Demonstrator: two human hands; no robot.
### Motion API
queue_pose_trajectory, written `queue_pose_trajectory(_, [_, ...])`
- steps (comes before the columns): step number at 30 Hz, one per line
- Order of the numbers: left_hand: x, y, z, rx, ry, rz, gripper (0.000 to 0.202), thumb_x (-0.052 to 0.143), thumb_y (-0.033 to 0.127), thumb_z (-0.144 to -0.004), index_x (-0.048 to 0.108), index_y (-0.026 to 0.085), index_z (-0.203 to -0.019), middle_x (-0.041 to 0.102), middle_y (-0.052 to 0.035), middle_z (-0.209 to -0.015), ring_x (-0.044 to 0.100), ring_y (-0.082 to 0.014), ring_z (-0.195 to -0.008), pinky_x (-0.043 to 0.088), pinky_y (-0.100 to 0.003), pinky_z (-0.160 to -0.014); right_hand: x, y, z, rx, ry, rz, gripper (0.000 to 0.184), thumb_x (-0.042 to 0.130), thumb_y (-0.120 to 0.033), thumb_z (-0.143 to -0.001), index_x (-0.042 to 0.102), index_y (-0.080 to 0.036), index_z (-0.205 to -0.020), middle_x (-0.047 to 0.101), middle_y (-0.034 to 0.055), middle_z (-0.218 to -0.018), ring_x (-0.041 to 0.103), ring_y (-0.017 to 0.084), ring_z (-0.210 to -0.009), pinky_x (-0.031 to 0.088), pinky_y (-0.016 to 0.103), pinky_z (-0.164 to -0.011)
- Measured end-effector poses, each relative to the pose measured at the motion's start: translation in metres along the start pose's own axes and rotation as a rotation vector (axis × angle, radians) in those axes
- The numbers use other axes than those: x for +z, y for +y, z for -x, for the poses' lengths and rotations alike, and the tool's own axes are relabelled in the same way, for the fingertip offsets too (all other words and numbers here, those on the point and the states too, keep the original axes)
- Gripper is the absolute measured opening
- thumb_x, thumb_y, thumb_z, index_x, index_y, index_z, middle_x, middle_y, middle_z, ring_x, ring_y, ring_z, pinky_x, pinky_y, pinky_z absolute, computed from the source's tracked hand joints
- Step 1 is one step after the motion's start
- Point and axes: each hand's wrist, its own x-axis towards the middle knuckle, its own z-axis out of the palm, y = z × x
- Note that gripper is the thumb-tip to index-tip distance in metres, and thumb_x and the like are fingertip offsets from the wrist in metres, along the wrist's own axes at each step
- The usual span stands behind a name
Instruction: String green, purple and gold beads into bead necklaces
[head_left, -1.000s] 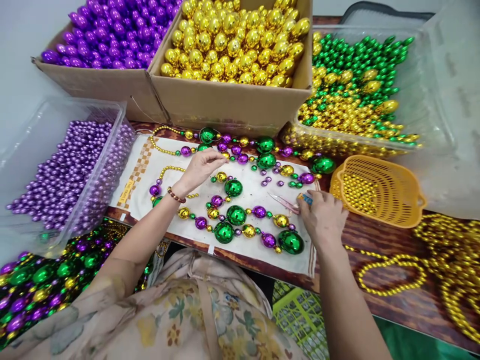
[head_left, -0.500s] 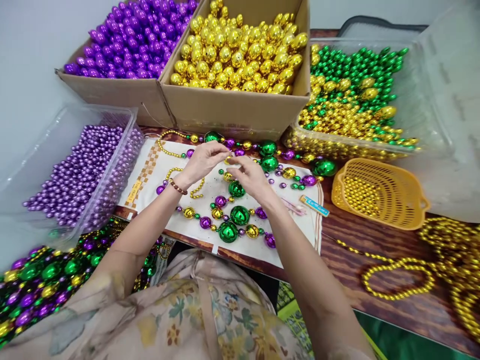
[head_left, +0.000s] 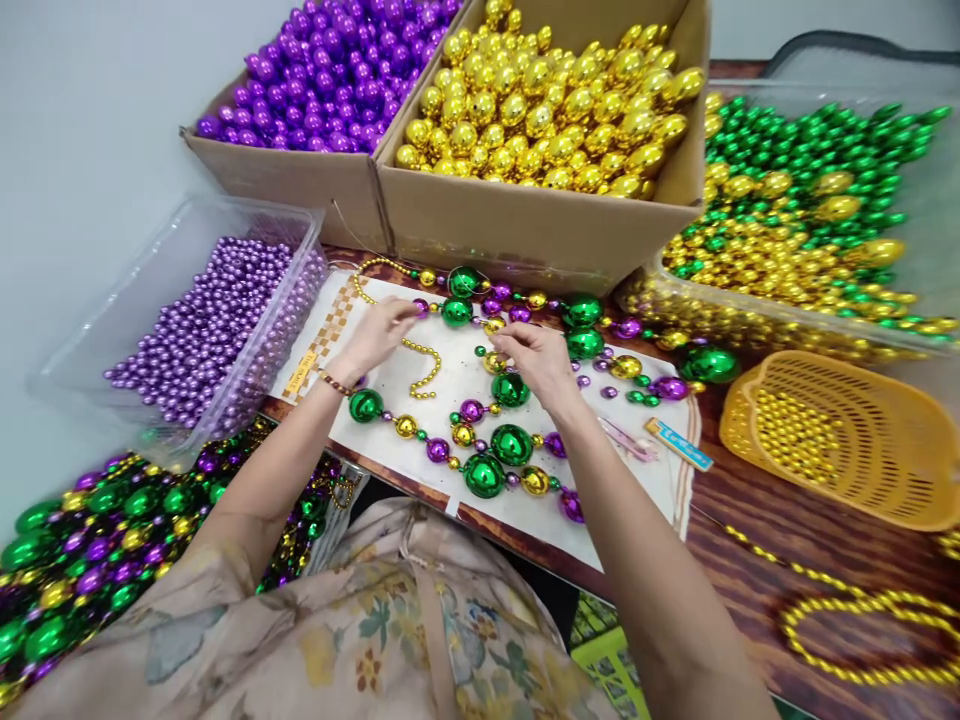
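Note:
My left hand [head_left: 375, 338], with a brown bead bracelet at its wrist, has thumb and fingers pinched together beside a small purple bead [head_left: 421, 308]. Whatever is in that pinch is too small to make out. My right hand [head_left: 538, 358] is also closed at the fingertips, just by a gold bead [head_left: 494, 361] and above a large green bead [head_left: 511, 389]; I cannot tell what it holds. Strung purple, gold and green beads lie on the white cloth [head_left: 409, 465] below my hands. A short curl of tiny gold beads [head_left: 427, 383] lies between them.
Cardboard boxes of purple beads [head_left: 330, 75] and gold beads [head_left: 540, 110] stand behind the cloth. Clear bins flank them, with lilac beads [head_left: 210, 340] left and green-gold beads [head_left: 817, 200] right. An orange basket [head_left: 892, 450] and blue-labelled strip [head_left: 679, 443] sit at right.
My left hand has moved left, away from my right hand, uncovering a large green bead. My right hand stays near the same beads. The view has shifted, so everything sits farther right.

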Motion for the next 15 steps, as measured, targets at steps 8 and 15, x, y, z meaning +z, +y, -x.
queue_pose_trajectory(8, [-0.044,-0.058,0.059,-0.448,-0.25,-0.377,0.023,0.057,0.036,-0.088,0.072,0.018,-0.092,0.074,-0.0101,-0.1,0.066,-0.0235,-0.091,0.049,-0.033,-0.081,0.015,-0.017,0.003,-0.062,-0.185,0.656,0.029,0.049,-0.031,-0.093,0.077,-0.025,-0.099,0.076,0.0034,-0.114,0.068,0.026,-0.1,0.038,0.031,-0.067])
queue_pose_trajectory(15, [-0.016,-0.058,0.049,-0.585,-0.304,-0.267,0.023,0.063,0.042,-0.08,0.069,0.02,-0.078,0.072,-0.0072,-0.085,0.064,-0.0234,-0.081,0.042,-0.031,-0.069,0.019,-0.039,0.008,-0.036,-0.266,0.871,0.032,0.044,-0.031,-0.1,0.075,-0.025,-0.105,0.073,0.005,-0.115,0.067,0.027,-0.101,0.034,0.032,-0.063])
